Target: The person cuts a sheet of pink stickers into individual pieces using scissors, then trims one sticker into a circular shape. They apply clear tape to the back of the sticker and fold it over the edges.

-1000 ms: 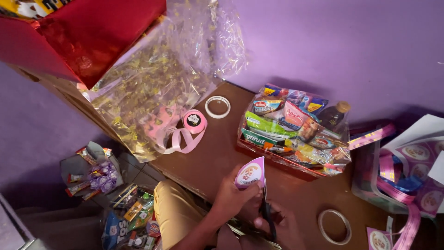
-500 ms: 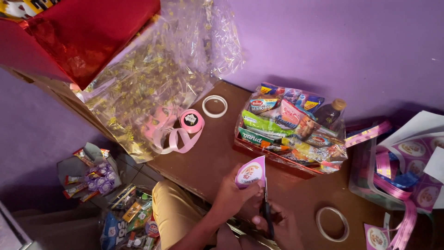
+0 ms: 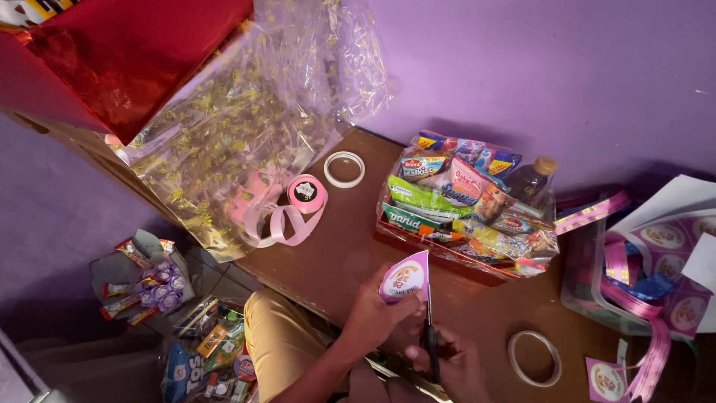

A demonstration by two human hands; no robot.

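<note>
pink ribbon roll point(image 3: 306, 192) | tape ring point(image 3: 344, 169) | wrapped snack hamper point(image 3: 468, 205) | cellophane sheet point(image 3: 246, 112)

The right hand point(image 3: 455, 366) runs off the bottom edge of the frame, so its wrist is cut away, and the scissors point(image 3: 430, 339) show only their blades; the handles are buried in its fingers. The left hand point(image 3: 377, 317) covers the lower part of the paper label point(image 3: 405, 276). At the right edge, the plastic bin point(image 3: 589, 298) is cropped. The red foil point(image 3: 127, 60) is cut off at the upper left. The packets point(image 3: 142, 280) at lower left are too small to make out.
</note>
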